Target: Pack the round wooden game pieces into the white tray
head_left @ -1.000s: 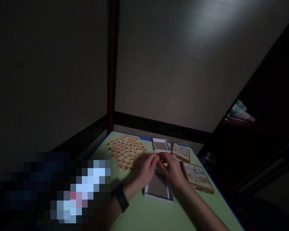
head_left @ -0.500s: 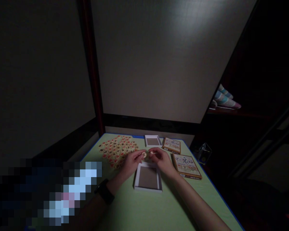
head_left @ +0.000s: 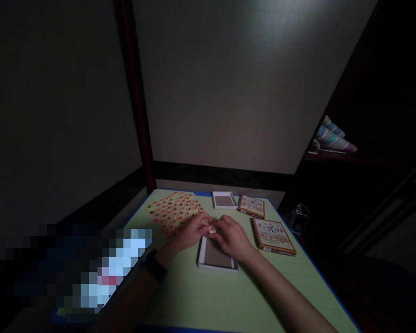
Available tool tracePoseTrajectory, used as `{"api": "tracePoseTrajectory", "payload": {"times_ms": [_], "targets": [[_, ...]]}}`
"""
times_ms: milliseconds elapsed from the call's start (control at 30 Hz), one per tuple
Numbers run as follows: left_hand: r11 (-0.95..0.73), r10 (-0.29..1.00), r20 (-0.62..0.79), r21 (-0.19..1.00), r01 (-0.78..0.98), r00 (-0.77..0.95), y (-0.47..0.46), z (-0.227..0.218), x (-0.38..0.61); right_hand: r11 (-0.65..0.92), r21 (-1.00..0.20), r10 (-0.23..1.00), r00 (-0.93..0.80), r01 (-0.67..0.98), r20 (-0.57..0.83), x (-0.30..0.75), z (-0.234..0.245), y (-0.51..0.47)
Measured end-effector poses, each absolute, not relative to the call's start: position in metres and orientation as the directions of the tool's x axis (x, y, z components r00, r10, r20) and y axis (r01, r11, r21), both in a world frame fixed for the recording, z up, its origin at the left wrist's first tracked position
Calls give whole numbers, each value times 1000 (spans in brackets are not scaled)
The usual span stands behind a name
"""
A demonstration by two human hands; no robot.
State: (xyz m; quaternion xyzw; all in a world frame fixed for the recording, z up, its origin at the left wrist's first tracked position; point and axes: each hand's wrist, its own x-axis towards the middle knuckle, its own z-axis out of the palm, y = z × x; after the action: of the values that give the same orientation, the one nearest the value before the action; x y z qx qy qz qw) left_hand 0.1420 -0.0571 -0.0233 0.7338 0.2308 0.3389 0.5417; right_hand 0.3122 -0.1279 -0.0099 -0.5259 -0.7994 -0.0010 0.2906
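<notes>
Game piece (head_left: pixel 212 230): you pinch it with left fingers (head_left: pixel 204 221) and right fingers (head_left: pixel 223 225), both nearly closed, above the shallow tray (head_left: pixel 215 259), presumably so slips land inside.

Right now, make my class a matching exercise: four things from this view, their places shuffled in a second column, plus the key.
Things
1. Dark wristband
2. Spread of round pieces
3. Nearer white tray
4. Nearer printed box

Places
A. Right side of the table
B. Partly covered by the right hand
C. Around the left wrist
D. Far left of the table

Pairs: 1-C, 2-D, 3-B, 4-A
</notes>
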Motion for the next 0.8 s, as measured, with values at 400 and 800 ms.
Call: {"api": "tracePoseTrajectory", "payload": {"times_ms": [400,800], "targets": [[-372,771,220,918,141,598,-46,-16,132,385,-468,901,-214,796,378,311,2,-132],[-394,710,214,910,126,671,-45,-21,133,431,-132,858,-359,893,368,313,-9,-129]]}}
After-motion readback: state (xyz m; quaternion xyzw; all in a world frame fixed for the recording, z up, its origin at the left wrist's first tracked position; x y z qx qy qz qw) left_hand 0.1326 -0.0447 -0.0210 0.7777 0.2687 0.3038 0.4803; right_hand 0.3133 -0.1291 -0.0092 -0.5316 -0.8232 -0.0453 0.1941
